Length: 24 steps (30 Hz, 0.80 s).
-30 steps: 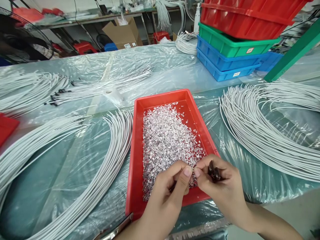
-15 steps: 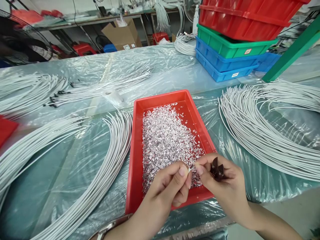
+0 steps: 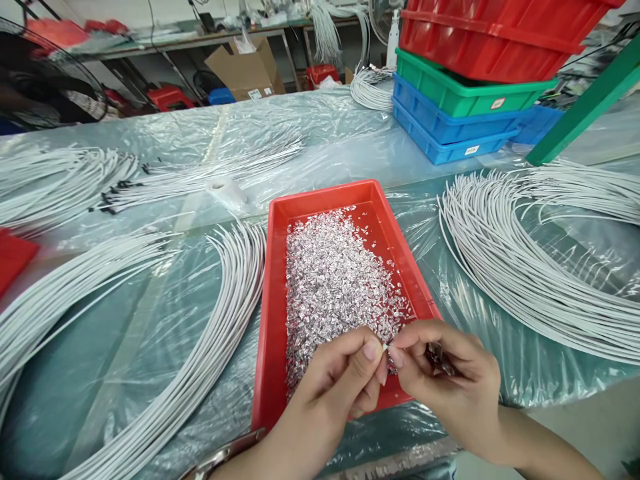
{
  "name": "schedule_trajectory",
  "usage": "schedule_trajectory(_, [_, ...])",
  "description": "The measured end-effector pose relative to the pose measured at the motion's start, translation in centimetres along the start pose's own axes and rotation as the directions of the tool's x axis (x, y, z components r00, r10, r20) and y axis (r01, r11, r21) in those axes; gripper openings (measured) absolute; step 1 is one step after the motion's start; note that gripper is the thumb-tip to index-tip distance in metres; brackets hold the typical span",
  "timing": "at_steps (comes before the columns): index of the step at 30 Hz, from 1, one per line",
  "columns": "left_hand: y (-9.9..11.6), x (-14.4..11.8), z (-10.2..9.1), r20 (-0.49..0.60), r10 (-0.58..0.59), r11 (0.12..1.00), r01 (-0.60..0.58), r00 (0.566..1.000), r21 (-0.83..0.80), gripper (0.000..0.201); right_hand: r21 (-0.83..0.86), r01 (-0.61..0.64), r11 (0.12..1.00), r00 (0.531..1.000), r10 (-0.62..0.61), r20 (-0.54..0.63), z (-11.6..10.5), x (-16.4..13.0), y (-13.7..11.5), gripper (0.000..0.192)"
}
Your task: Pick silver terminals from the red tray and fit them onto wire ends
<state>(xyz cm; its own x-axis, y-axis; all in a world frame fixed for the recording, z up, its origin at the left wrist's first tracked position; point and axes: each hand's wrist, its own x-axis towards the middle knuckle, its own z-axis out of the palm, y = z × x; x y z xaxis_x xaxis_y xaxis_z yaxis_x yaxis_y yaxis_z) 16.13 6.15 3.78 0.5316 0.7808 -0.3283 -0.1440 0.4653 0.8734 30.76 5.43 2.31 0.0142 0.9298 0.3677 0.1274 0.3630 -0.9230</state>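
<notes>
Over the near end of a red tray (image 3: 264, 320), my two hands meet fingertip to fingertip. My left hand (image 3: 340, 377) is closed, pinching a small white piece (image 3: 385, 347) between thumb and forefinger; its kind is too small to tell. The thumb and forefinger of my right hand (image 3: 457, 390) close at the other side of that piece. A dark brown, shiny object (image 3: 440, 360) is tucked inside my right hand, mostly hidden by the fingers. Many tiny silvery bits (image 3: 330, 280) fill much of the tray beneath.
Coils of white cable lie left (image 3: 225, 320) and right (image 3: 505, 247) of the tray. A white roll (image 3: 227, 195) sits beyond it. Stacked green (image 3: 465, 93) and blue bins (image 3: 445, 137), topped by red ones (image 3: 490, 40), stand back right beside a green post (image 3: 585, 100).
Both hands have come slightly nearer and to the right, still fingertip to fingertip. The brown object in my right hand has turned and is more covered by the fingers.
</notes>
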Motion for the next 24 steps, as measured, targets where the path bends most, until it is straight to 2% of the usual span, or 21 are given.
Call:
schedule_trajectory(8, [0.4,0.0,0.0,-0.016,0.026,0.995,-0.024,1.0,0.095,0.035,-0.029,0.008,1.0,0.999,-0.007,0.041,-0.1,-0.2,0.3,0.02])
schedule_trajectory(13, [0.1,-0.1,0.0,-0.015,0.026,0.997,-0.024,1.0,0.072,0.033,-0.068,0.014,0.998,0.998,-0.01,0.059,-0.3,-0.2,0.4,0.018])
schedule_trajectory(19, [0.2,-0.1,-0.3,-0.003,0.036,0.999,-0.036,0.999,-0.022,0.033,-0.149,-0.012,0.989,0.999,0.006,-0.045,-0.3,0.0,0.9,0.016])
schedule_trajectory(21, [-0.3,-0.8,-0.1,0.001,0.003,0.999,-0.003,1.0,-0.035,0.036,-0.163,-0.027,0.986,0.997,0.014,-0.077,-0.6,-0.1,1.1,0.014])
schedule_trajectory(24, [-2.6,-2.8,0.1,0.121,-0.09,0.992,0.078,0.989,0.095,0.033,-0.139,-0.046,0.989,0.994,0.031,-0.108,-1.3,-0.6,1.3,0.017])
